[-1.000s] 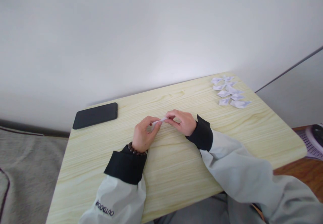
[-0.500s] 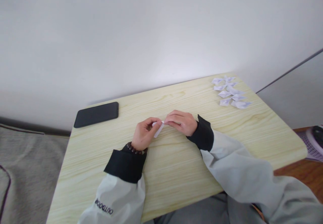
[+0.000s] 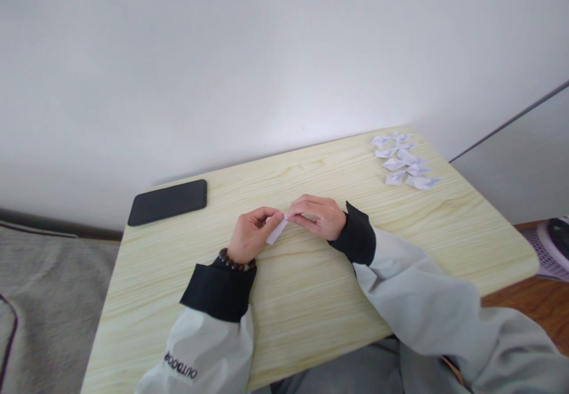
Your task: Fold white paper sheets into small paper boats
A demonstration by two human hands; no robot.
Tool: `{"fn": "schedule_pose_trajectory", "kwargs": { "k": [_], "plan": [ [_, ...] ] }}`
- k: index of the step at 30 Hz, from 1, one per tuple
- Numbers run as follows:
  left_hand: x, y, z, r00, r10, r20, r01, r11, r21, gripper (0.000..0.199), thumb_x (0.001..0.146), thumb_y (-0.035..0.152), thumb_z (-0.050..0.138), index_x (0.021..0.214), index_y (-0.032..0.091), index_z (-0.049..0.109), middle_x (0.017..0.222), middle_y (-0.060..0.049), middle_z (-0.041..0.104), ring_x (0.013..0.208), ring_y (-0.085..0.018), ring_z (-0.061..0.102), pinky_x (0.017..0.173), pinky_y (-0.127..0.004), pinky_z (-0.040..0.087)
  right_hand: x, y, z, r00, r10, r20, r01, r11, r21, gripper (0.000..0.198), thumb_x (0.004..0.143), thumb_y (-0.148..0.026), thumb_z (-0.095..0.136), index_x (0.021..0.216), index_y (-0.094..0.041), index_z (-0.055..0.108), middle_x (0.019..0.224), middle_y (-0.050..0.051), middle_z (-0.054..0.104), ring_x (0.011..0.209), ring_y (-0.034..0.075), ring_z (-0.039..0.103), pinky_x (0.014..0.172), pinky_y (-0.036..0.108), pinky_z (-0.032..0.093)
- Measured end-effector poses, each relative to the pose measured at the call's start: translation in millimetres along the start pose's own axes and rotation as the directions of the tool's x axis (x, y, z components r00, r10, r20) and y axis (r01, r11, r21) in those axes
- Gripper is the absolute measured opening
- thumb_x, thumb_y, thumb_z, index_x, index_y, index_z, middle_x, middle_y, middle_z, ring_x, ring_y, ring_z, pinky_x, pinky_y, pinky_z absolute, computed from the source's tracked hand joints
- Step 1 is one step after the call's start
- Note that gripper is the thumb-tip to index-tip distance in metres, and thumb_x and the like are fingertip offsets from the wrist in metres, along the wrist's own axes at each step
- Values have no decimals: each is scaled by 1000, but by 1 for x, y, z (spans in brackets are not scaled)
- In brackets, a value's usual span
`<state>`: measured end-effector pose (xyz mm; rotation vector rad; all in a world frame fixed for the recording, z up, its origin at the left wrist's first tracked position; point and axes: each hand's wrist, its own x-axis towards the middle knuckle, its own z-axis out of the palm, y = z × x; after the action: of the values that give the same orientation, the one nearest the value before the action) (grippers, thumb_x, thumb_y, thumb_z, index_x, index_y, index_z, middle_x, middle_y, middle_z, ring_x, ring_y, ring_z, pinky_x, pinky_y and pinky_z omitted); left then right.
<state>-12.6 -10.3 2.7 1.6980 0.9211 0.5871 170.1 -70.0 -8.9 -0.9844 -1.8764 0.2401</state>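
A small folded piece of white paper (image 3: 276,233) is held between my two hands over the middle of the table (image 3: 320,299). My left hand (image 3: 254,233) pinches it between thumb and forefinger, and its lower flap hangs below the thumb. At the paper's upper right tip, the fingertips of my right hand (image 3: 319,216) are closed on it. The fingers cover much of the paper, so its full shape is hidden. Several folded white paper pieces (image 3: 422,182) with pointed ends lie grouped at the table's far right corner.
A black smartphone (image 3: 169,202) lies at the table's far left corner. Behind the table's back edge rises a white wall (image 3: 267,56). A purple mesh basket (image 3: 544,258) stands beyond the right edge, and grey fabric (image 3: 53,305) spreads out on the left.
Both hands stay together on the paper. The left thumb has shifted slightly, and more of the paper's hanging flap shows. The whole view has moved a little.
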Motion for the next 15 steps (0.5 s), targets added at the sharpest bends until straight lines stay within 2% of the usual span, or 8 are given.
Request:
{"fn": "schedule_pose_trajectory", "kwargs": {
  "k": [4,10,12,15],
  "plan": [
    [0,-2,4,993,93,-75,-84,990,115,27,75,40,60,76,14,66,60,0,61,48,-8,46,44,-20,35,-1,-1,-1,986,168,22,-168,986,2,11,83,-27,55,88,-17,57,75,3,63,66,12,58,65,24,48],
    [-2,3,8,945,323,-55,-291,905,310,16,77,28,58,74,15,65,72,-3,67,66,-13,59,63,-23,45,-2,0,3,974,174,145,-169,985,-46,17,84,-24,48,73,-16,58,61,1,58,54,10,49,53,21,39],
    [-2,4,7,941,336,-36,-306,894,328,15,77,27,58,73,14,65,72,-4,67,67,-13,60,63,-23,45,-3,1,4,972,164,166,-160,986,-38,18,83,-22,47,71,-15,59,60,1,57,52,9,47,51,20,37],
    [-2,3,5,960,281,-12,-264,914,309,17,77,29,58,73,14,66,70,-3,67,62,-12,57,59,-22,44,-3,2,4,965,177,196,-183,983,13,18,82,-20,46,72,-15,60,59,0,58,50,8,46,49,19,35]
  ]
}}
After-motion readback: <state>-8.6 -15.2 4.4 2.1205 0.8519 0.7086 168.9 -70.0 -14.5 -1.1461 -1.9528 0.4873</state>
